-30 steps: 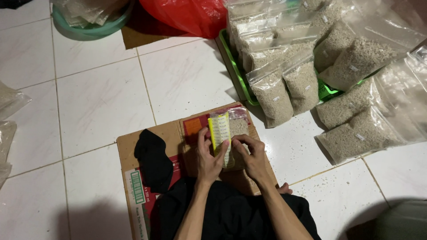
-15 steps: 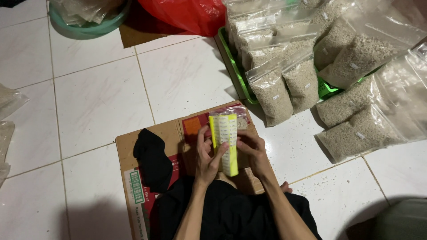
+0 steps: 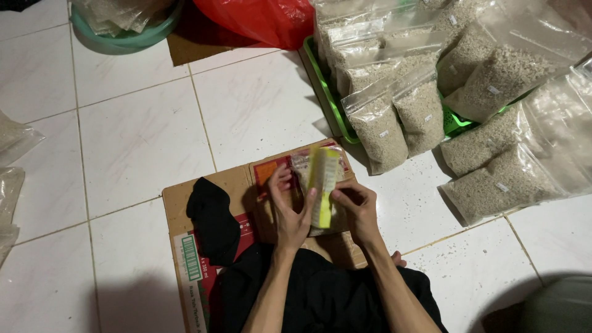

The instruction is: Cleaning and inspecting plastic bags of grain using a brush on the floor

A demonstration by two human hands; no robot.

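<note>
Both hands hold a small clear bag with a yellow-green label (image 3: 323, 185) over a flattened cardboard sheet (image 3: 185, 209). My left hand (image 3: 288, 206) grips its left side, thumb against the label. My right hand (image 3: 356, 206) pinches its right edge. The bag is turned almost edge-on to me, and its contents are hard to make out. A black cloth (image 3: 213, 219) lies on the cardboard to the left of my left hand.
Many clear bags of pale grain (image 3: 401, 117) lean in and around a green tray (image 3: 327, 98) at the upper right. A red plastic bag (image 3: 265, 21) and a teal basin (image 3: 123, 40) sit at the top. Clear bags (image 3: 12, 160) lie at the left edge. White tile floor surrounds.
The labelled bag has been rotated from facing me flat to nearly edge-on, and both hands shifted their grip around it.
</note>
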